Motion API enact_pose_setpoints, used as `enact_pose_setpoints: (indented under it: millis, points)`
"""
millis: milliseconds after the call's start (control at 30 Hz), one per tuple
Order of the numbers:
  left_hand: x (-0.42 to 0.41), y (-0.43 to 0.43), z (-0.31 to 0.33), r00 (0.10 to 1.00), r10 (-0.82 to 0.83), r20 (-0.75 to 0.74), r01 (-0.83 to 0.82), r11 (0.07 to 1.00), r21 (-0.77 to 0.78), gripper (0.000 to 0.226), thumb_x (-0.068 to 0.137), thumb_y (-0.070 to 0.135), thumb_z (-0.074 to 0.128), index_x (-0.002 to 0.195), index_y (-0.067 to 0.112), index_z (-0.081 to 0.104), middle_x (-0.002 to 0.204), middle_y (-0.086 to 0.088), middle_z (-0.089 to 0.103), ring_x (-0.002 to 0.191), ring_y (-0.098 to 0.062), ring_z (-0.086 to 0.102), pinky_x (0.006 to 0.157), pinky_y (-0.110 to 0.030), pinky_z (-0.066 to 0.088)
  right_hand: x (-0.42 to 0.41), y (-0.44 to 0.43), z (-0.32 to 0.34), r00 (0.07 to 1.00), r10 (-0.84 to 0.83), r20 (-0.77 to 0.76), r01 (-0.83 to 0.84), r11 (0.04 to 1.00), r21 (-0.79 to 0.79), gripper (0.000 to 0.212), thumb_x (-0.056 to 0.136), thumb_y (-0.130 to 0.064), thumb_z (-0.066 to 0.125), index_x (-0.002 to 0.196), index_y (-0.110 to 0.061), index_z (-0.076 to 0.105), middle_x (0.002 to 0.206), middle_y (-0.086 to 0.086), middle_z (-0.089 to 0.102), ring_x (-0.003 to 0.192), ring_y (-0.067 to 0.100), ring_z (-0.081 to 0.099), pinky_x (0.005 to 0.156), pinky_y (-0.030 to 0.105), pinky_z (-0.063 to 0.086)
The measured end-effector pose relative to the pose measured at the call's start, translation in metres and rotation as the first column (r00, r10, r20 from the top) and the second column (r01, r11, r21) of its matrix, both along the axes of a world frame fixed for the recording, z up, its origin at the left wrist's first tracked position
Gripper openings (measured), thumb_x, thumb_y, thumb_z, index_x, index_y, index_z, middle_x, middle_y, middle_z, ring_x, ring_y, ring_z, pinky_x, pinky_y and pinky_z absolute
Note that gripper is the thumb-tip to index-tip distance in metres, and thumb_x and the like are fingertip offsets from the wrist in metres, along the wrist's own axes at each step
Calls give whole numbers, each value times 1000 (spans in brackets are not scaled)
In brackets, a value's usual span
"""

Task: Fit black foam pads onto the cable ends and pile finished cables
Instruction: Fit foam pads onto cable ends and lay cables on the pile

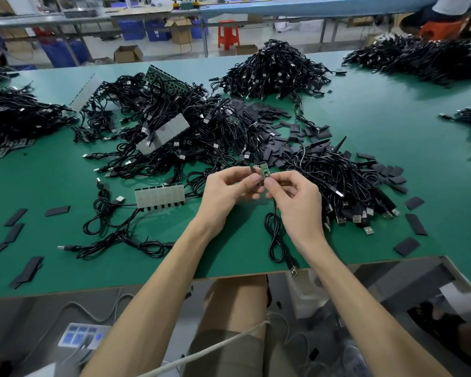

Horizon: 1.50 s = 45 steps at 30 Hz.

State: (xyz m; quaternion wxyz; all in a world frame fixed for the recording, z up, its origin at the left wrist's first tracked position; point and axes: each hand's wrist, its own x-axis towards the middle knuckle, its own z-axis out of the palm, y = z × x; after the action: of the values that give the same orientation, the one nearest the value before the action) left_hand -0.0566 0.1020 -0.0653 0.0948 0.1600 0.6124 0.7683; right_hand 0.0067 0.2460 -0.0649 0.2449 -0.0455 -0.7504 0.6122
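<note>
While our left hand (229,186) and right hand (294,194) both pinched the small green board (263,168) at the end of one cable (275,235), just above the table (392,118) near the middle of its front edge, we saw no pad on it yet. The cable drooped and looped toward that edge. We judged the job well underway but far from over: a pile of padded cables (346,180) lay toward the right, a larger bare tangle (174,118) sat left of centre, and loose black foam pads (267,115) lay between them.
</note>
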Motion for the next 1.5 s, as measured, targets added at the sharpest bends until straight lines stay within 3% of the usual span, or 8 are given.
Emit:
enact_pose_setpoints:
  millis: [133,267,433,767,933,1033,1300,1500]
  points:
    - [-2,-4,3,991,20,130,-34,994,106,27,87,21,76,107,4,74,95,-9,76,95,-22,73,74,-27,57,1,-3,-2,997,-72,-16,73,988,138,4,93,-21,75,91,-19,73,83,-7,73,77,7,70,73,22,56]
    - [-4,-5,6,971,16,238,-64,979,194,38,81,28,78,110,4,74,93,-7,74,91,-17,72,75,-28,55,4,-8,0,997,-50,-61,65,963,262,10,93,-14,75,84,-18,70,85,-5,68,76,5,64,68,10,47]
    - [-5,-8,5,969,-25,248,-35,972,233,23,82,29,78,96,11,79,94,-4,75,96,-20,72,74,-26,56,6,-12,0,995,-19,-98,55,921,385,11,93,-8,72,83,-9,68,85,-4,58,72,8,58,66,15,45]
    - [-7,-8,5,969,-63,239,23,985,168,23,79,33,79,95,17,82,98,0,75,92,-14,72,74,-24,56,6,-10,2,994,-71,-82,97,920,380,12,94,-9,71,83,-11,67,87,-5,58,73,4,58,67,11,43]
    - [-7,-9,5,976,-56,211,29,991,128,26,78,36,83,94,16,80,94,-2,75,94,-18,72,76,-25,56,8,-14,3,994,-62,-91,99,867,489,12,96,-9,67,85,-8,63,90,-1,56,71,16,60,68,35,54]
    - [-6,-8,4,982,-18,190,-4,994,113,25,81,32,82,95,11,79,91,-5,75,86,-18,72,73,-25,56,10,-17,3,990,-73,-125,129,837,531,13,97,-9,66,85,-6,60,90,3,54,69,22,57,66,44,53]
    - [-4,-7,5,987,-9,159,-4,996,85,25,86,25,77,102,6,74,96,-6,75,84,-18,72,73,-26,56,11,-18,2,983,-109,-146,169,840,515,12,97,-11,67,87,-8,60,93,3,54,70,20,57,67,43,52]
    - [-6,-6,1,989,6,149,-16,998,67,25,95,18,70,108,-3,70,97,-7,74,80,-16,69,76,-27,56,12,-18,2,979,-34,-200,142,819,557,12,97,-7,67,87,-4,60,92,4,52,72,19,55,66,38,52]
